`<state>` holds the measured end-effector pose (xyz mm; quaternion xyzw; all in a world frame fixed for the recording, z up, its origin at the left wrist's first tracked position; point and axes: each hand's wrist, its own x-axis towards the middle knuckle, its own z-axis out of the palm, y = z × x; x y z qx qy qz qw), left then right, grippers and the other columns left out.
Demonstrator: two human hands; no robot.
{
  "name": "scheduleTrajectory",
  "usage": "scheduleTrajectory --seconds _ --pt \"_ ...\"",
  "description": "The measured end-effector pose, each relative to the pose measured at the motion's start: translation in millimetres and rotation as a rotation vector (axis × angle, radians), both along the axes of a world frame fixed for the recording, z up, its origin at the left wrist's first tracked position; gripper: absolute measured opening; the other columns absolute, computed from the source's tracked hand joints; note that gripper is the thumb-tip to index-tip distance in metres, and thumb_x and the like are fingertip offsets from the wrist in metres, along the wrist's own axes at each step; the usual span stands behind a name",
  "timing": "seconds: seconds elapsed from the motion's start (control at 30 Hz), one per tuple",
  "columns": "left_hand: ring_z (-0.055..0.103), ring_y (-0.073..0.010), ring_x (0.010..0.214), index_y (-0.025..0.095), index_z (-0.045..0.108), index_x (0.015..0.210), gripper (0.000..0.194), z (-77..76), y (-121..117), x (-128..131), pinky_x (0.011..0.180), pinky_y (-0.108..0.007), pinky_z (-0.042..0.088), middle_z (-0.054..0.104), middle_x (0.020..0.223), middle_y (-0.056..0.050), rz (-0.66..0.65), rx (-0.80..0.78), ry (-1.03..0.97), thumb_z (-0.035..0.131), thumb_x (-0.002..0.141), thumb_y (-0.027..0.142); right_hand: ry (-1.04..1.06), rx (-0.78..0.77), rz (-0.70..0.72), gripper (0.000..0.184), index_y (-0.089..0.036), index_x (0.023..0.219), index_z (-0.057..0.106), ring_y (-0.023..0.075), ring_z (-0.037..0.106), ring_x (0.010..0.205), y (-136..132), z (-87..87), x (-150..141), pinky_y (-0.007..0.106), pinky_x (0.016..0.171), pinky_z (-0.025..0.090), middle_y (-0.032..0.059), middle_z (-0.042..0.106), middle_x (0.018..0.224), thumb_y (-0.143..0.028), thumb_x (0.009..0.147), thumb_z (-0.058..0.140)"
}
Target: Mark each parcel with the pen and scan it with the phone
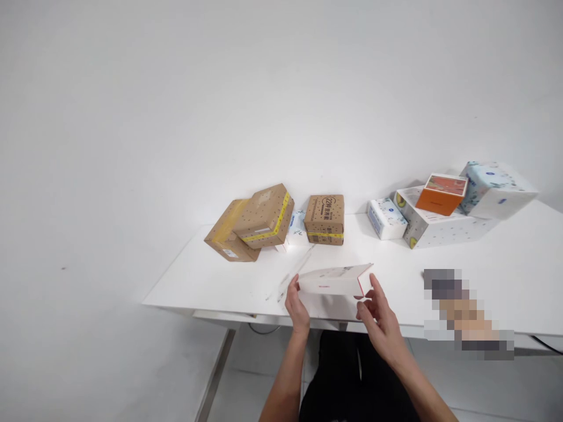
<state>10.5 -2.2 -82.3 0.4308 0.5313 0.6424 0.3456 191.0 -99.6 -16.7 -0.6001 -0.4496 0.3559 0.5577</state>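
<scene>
A flat white box (334, 282) with red edging on its right end is held tilted above the front of the table. My left hand (298, 308) is closed around its left end, fingertips on the side. At the right end is my right hand (379, 316), with its index finger against the box's edge and other fingers curled by the lower corner. Its thumb is away from the box. The box hides part of the fingers.
On the white table (246, 287), a brown carton (264, 217) leans on another carton (226, 234). Further right stand a small carton (324, 220), a tissue pack (387, 220), a white box (448, 231) carrying an orange box (442, 196), and a larger tissue pack (497, 190). A blurred patch covers the right front.
</scene>
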Motion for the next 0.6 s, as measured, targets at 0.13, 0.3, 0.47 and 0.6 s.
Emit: scheduleTrajectory --seconds 0.13,0.3,0.47,0.6 --pt "0.062 -0.0218 0.100 0.015 0.066 0.112 0.046 -10.9 2.0 -0.9 0.089 -0.035 0.047 0.066 0.113 -0.013 0.088 0.088 -0.225 0.046 0.088 0.049 -0.016 -0.075 -0.115 0.068 -0.025 0.147 0.033 0.0129 0.046 0.059 7.8 -8.9 2.0 0.027 0.055 0.044 0.0018 0.056 0.087 -0.050 0.087 0.051" --pt "0.062 -0.0218 0.100 0.015 0.068 0.105 0.039 -13.2 1.0 0.3 0.089 -0.036 0.048 0.066 0.110 -0.012 0.128 0.195 -0.285 0.051 0.086 0.044 -0.101 -0.098 -0.187 0.051 -0.023 0.124 0.059 0.0168 0.052 0.072 14.9 -13.5 7.1 0.031 0.064 0.049 0.0069 0.054 0.098 -0.055 0.085 0.050" --pt "0.055 -0.0250 0.118 0.019 0.067 0.108 0.033 -4.2 -3.4 3.9 0.102 -0.041 0.042 0.062 0.120 -0.011 0.103 0.240 -0.230 0.051 0.088 0.039 -0.005 -0.167 -0.059 0.052 -0.022 0.122 0.060 0.0223 0.060 0.086 13.1 -18.1 4.4 0.035 0.074 0.051 0.0123 0.059 0.115 -0.057 0.086 0.048" --pt "0.052 -0.0253 0.124 0.020 0.064 0.117 0.034 15.5 -6.8 11.0 0.109 -0.043 0.035 0.057 0.130 -0.011 0.075 0.338 -0.222 0.048 0.090 0.034 0.102 -0.189 -0.030 0.070 -0.023 0.147 0.032 0.0212 0.065 0.081 11.0 -19.7 -1.9 0.037 0.078 0.052 0.0090 0.065 0.107 -0.056 0.087 0.047"
